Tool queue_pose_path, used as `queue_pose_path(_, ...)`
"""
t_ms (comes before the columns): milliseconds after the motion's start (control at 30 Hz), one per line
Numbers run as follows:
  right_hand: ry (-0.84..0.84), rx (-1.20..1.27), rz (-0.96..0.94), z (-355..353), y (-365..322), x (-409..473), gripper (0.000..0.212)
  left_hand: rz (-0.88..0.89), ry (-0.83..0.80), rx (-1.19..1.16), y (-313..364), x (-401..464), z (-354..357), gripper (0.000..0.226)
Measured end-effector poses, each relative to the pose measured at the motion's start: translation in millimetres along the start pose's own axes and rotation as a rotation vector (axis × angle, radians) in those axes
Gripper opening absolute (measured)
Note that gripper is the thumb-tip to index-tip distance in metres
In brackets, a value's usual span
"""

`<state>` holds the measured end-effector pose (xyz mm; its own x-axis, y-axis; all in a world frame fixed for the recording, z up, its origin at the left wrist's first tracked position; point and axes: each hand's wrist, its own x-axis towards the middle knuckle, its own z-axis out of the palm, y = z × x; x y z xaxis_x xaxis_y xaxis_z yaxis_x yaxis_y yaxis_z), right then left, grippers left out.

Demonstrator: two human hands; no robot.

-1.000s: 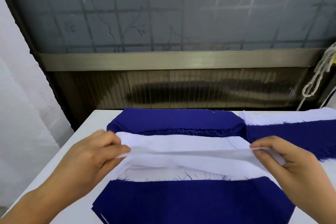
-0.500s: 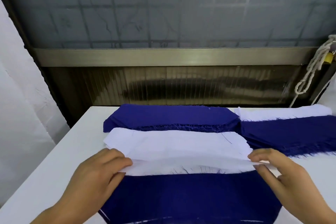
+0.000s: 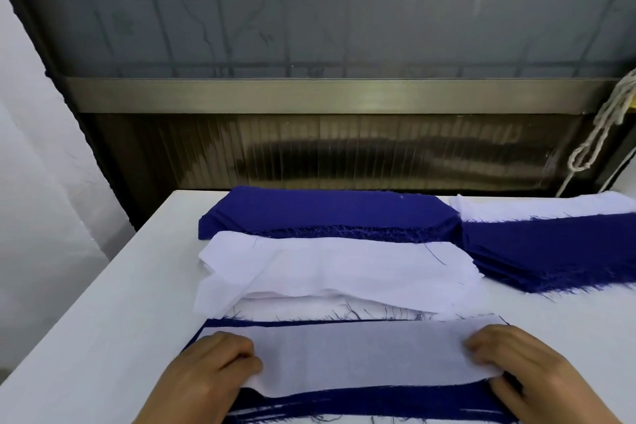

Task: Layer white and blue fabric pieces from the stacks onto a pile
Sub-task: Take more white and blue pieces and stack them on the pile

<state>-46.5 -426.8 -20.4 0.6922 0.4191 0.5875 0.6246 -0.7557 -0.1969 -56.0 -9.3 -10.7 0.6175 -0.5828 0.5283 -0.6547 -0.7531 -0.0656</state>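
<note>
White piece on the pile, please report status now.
Left hand and right hand pinch white piece ends. Piece lies over blue pile. Nothing in the way.

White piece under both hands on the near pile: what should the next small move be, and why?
Probably let go and smooth it flat. The white piece already lies over the blue pile, with the left hand and right hand each holding an end. Its near edge curves unevenly, leaving blue showing, so a small tug towards the body may square it first.
</note>
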Motion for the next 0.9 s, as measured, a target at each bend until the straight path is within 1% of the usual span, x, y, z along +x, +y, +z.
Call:
queue_pose_path(167, -0.004, -0.009, -0.010, 3, 0, -2, 0.042, -0.033, 0.007, -0.070, -3, -6, 8, 0.038)
queue_pose_path(300, 0.004, 0.003, -0.011, 2, 0, -2, 0.025, -0.075, -0.003, -0.115, -7, -13, 15, 0.037)
queue_pose_path(400, -0.079, 0.012, 0.004, -1, 1, -2, 0.013, -0.122, -0.047, -0.156, -6, -14, 13, 0.030)
queue_pose_path(467, -0.119, 0.005, 0.030, -5, 3, -4, 0.017, -0.159, -0.035, -0.176, -7, -14, 10, 0.019)
queue_pose_path(500, -0.114, -0.011, 0.041, -6, 5, -4, 0.020, -0.169, -0.023, -0.164, -9, -14, 8, 0.019)
queue_pose_path(567, -0.072, -0.051, 0.074, -5, 8, -4, 0.027, -0.197, 0.013, -0.114, -12, -13, 7, 0.037)
queue_pose_path(633, -0.036, -0.108, 0.098, -2, 11, -2, 0.039, -0.262, 0.054, -0.053, -17, -9, 6, 0.056)
queue_pose_path(700, 0.003, -0.167, 0.110, 1, 10, 4, 0.053, -0.314, 0.088, 0.015, -22, -2, 9, 0.063)
queue_pose_path(733, 0.029, -0.175, 0.114, 3, 8, 10, 0.055, -0.314, 0.105, 0.038, -24, 2, 11, 0.061)
queue_pose_path(767, 0.054, -0.170, 0.109, 4, 6, 16, 0.052, -0.296, 0.120, 0.043, -24, 6, 14, 0.056)
queue_pose_path(833, 0.058, -0.146, 0.087, 9, 1, 33, 0.034, -0.206, 0.151, 0.006, -20, 18, 23, 0.037)
queue_pose_path(867, 0.040, -0.143, 0.062, 12, -3, 43, 0.022, -0.150, 0.160, -0.028, -15, 26, 28, 0.028)
queue_pose_path(900, 0.000, -0.145, 0.034, 17, -6, 51, 0.015, -0.110, 0.155, -0.061, -10, 34, 34, 0.023)
